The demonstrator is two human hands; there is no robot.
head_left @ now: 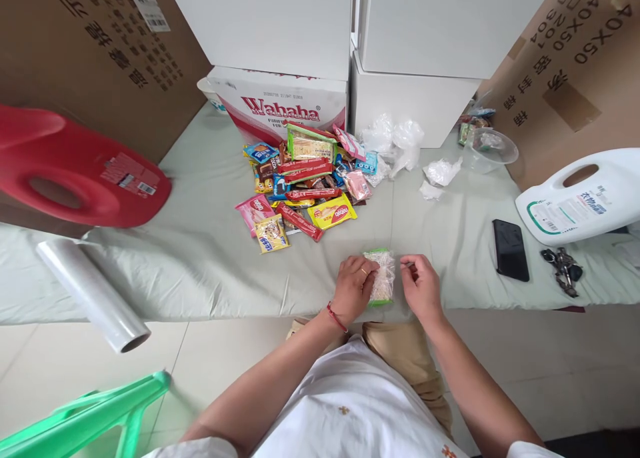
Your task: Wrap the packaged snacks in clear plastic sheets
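A snack packet [385, 279] with green ends lies near the front edge of the cloth-covered table, and crinkled clear plastic film covers its middle. My left hand [354, 283] is closed on the packet's left side, fingertips pressing the film. Just to the right, apart from the packet, is my right hand [421, 286], its thumb and forefinger pinched together; whatever is between them is too small to make out. Beyond my hands sits a heap of wrapped snacks, including a yellow wafer packet [333, 211] and a red bar [299, 221].
Crumpled clear plastic [443, 172] lies near a plastic bowl [490, 148]. On the right are a phone [511, 250], keys [564, 271] and a white jug [583, 198]. On the left, a red jug [85, 168] stands behind a film roll [93, 295]. Boxes [287, 101] line the back.
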